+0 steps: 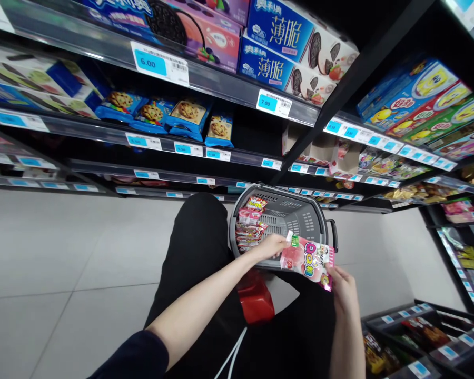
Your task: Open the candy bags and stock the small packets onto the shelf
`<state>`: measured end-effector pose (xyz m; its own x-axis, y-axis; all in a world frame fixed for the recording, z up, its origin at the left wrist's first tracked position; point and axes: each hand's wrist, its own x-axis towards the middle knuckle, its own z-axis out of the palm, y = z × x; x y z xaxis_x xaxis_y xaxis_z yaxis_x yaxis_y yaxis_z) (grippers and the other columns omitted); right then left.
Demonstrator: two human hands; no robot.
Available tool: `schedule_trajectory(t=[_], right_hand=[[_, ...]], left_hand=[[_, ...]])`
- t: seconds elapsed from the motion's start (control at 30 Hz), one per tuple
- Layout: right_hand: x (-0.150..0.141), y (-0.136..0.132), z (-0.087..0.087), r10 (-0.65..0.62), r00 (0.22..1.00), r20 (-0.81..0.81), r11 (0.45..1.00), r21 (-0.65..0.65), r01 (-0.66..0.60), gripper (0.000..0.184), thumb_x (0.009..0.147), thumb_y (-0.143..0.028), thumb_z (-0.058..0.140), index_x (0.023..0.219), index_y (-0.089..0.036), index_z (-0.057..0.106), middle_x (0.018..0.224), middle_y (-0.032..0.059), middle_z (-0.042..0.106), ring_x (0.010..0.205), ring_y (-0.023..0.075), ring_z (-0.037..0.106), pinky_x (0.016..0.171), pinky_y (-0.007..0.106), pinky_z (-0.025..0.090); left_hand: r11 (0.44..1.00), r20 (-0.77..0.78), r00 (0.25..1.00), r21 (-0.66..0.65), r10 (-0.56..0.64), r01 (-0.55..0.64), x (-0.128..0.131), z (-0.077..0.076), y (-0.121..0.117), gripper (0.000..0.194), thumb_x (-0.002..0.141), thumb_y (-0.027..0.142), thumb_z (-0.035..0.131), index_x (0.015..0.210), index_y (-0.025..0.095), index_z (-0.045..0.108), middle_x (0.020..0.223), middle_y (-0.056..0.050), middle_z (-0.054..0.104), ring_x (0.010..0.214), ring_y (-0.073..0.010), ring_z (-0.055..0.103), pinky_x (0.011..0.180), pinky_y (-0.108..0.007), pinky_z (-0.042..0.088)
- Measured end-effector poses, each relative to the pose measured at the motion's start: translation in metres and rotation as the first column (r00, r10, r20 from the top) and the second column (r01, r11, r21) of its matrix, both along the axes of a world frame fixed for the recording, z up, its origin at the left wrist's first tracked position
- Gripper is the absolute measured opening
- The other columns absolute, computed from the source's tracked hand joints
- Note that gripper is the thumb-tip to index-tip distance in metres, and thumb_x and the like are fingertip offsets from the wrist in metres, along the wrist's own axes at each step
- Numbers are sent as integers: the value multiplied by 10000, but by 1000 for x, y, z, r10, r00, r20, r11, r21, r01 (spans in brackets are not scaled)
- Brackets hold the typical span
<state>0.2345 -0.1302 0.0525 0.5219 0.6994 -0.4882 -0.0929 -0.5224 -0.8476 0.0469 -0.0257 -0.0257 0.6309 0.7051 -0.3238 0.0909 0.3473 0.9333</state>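
Note:
Both hands hold a pink candy packet (308, 259) over the near rim of a grey shopping basket (296, 213). My left hand (272, 246) pinches the packet's left end. My right hand (342, 287) grips its lower right corner. Several similar pink and red snack packets (250, 223) stand stacked along the basket's left side. The basket rests on the floor in front of my black-trousered knees.
Store shelves rise ahead and to the right, stocked with blue cookie boxes (284, 42), cookie bags (174, 116) and candy packs (426, 105), with blue price tags on the edges. A red object (255, 297) sits at my lap. Pale tiled floor (63, 252) spreads to the left.

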Motion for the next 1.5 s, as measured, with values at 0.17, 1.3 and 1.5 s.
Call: schedule_trajectory(t=[0.17, 1.3, 1.5], right_hand=[[3, -2, -2, 118, 909, 399, 993, -27, -117, 336, 623, -429, 640, 753, -124, 694, 514, 17, 638, 496, 162, 544, 457, 238, 393], [-60, 86, -34, 679, -122, 724, 487, -568, -663, 227, 888, -207, 311, 983, -204, 517, 848, 60, 657, 754, 172, 624, 628, 231, 408], [-113, 124, -82, 714, -401, 574, 188, -709, -679, 271, 888, -154, 295, 1105, -202, 451, 897, 88, 654, 832, 183, 620, 666, 245, 418]], left_hand=[[984, 122, 991, -162, -48, 68, -5, 2, 2, 298, 712, 383, 533, 581, 117, 555, 542, -27, 621, 396, -79, 502, 418, -198, 390], [821, -727, 572, 19, -380, 570, -12, 13, -21, 295, 577, 348, 662, 767, 124, 687, 864, -168, 677, 816, -303, 616, 692, -338, 461], [852, -671, 635, 9, -383, 524, -7, 6, -21, 334, 650, 273, 607, 919, 83, 663, 1023, -231, 619, 965, -358, 553, 822, -439, 404]])
